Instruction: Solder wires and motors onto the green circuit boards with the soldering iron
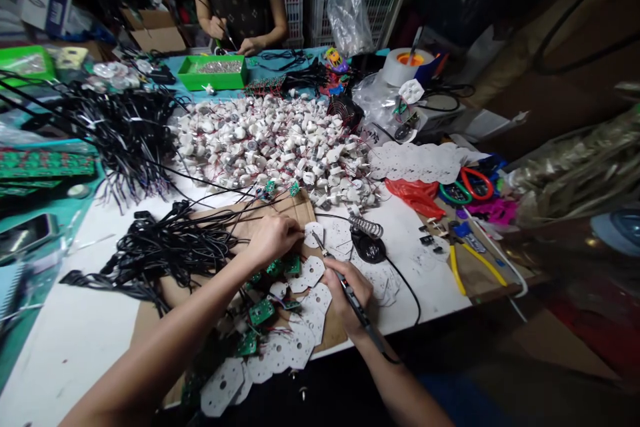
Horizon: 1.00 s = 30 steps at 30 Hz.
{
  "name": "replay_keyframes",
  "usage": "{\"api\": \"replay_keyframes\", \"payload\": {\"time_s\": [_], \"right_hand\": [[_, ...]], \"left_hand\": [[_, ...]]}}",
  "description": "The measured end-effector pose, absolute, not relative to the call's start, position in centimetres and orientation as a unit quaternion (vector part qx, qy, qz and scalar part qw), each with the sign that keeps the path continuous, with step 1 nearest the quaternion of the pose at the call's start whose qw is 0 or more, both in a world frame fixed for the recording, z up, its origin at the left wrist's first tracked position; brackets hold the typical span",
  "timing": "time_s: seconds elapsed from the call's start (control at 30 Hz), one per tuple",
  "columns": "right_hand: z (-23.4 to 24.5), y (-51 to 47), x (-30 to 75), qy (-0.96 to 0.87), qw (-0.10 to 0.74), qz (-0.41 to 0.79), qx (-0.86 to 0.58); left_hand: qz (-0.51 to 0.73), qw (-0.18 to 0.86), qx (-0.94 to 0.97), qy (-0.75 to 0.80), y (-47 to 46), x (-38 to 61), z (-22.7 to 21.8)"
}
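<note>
My right hand is wrapped round a dark soldering iron, whose tip points up and left at a small white plate. At the left edge of that plate, my left hand has its fingers pinched together; what they grip is too small to make out. Below both hands, several white plates with holes lie overlapping in a curved row. Green circuit boards with thin wires sit beside them on the cardboard.
A large heap of white parts with red wires fills the table's middle. Black cables lie left. On the right are a soldering iron stand with a coil, yellow-handled pliers and scissors. Another person works opposite.
</note>
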State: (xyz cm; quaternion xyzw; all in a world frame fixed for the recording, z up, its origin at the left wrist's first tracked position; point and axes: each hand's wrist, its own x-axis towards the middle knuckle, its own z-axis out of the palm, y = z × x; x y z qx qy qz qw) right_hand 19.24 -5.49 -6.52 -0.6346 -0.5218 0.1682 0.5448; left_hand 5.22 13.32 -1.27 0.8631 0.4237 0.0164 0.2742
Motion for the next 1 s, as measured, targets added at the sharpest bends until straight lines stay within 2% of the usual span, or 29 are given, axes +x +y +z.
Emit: {"api": "replay_keyframes", "payload": {"time_s": [0.5,1.0], "right_hand": [[-6.1,-4.7,19.1,-0.533,0.521,0.210,-0.632],[-5.3,-4.4,19.0,-0.582,0.504,0.166,-0.616]], "left_hand": [[-0.038,0.286,0.842,0.456,13.8,6.0,-1.2],[-0.043,0.290,0.832,0.472,13.8,6.3,-0.7]]}}
